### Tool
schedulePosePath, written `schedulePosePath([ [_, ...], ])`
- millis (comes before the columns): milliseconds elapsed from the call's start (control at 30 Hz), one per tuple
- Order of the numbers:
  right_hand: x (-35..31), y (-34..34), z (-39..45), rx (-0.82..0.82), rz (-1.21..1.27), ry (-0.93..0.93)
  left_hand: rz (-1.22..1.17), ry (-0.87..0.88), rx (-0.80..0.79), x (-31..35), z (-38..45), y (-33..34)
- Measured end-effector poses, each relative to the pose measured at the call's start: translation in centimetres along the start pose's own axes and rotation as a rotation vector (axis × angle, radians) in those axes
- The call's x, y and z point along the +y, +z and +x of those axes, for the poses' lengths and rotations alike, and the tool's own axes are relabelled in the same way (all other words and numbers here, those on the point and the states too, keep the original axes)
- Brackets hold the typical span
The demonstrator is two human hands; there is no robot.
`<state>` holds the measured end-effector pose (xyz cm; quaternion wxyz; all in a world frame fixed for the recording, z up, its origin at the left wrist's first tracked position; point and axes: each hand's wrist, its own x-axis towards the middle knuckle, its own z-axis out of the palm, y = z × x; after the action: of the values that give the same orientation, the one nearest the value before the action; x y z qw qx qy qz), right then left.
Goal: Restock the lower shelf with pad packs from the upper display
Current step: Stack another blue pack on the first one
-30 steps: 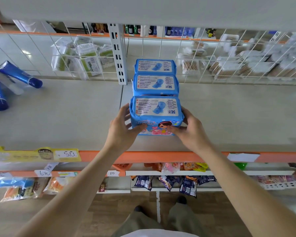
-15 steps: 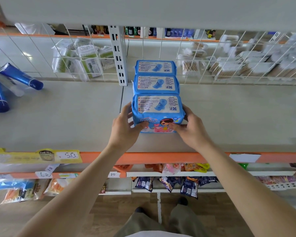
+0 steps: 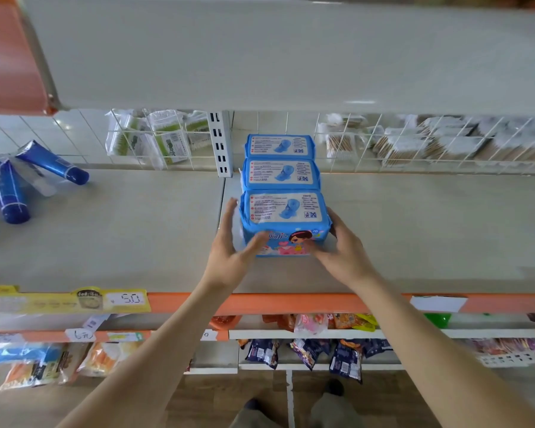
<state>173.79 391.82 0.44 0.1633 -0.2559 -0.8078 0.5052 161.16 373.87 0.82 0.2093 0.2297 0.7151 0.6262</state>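
Note:
Three blue pad packs stand in a row running front to back on the grey shelf (image 3: 414, 236). The front pad pack (image 3: 286, 211) rests on the shelf, close behind the middle pack (image 3: 280, 174) and the rear pack (image 3: 280, 147). My left hand (image 3: 229, 251) is beside the front pack's left end with its fingers straight and a small gap to the wrapper; its thumb is blurred in front of the pack. My right hand (image 3: 342, 248) cups the pack's right front corner, fingers on the side and thumb on the front face.
Blue tubes (image 3: 11, 193) lie at the shelf's left end. A wire grid (image 3: 414, 143) backs the shelf, with cotton-swab packs behind it. The upper shelf's underside (image 3: 275, 57) hangs overhead. An orange shelf edge (image 3: 275, 302) carries price tags; snack bags (image 3: 309, 350) hang below.
The front pack was pushed back against the row and set down. My left hand has let go and opened; both hands have drawn slightly back toward me. The view tilted upward.

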Motion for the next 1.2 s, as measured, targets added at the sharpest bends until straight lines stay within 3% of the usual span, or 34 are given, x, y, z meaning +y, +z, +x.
schedulePosePath([
  [100,0.3,0.0,-0.8,-0.006,0.290,0.103,-0.254,-0.094,0.062,0.8,0.0,0.0],
  [233,-1.1,0.0,-0.4,0.131,0.615,0.133,-0.349,-0.125,0.024,2.0,1.1,0.5],
  [600,-2.7,2.6,1.4,0.009,0.659,0.081,-0.399,-0.141,-0.054,1.7,2.9,2.2],
  [1033,-2.3,0.0,3.8,0.188,0.479,0.161,-0.315,-0.203,-0.008,2.5,5.6,-0.6],
  [1200,-4.0,-0.8,6.8,0.107,0.472,0.188,-0.254,-0.196,-0.104,4.4,8.3,-0.2],
])
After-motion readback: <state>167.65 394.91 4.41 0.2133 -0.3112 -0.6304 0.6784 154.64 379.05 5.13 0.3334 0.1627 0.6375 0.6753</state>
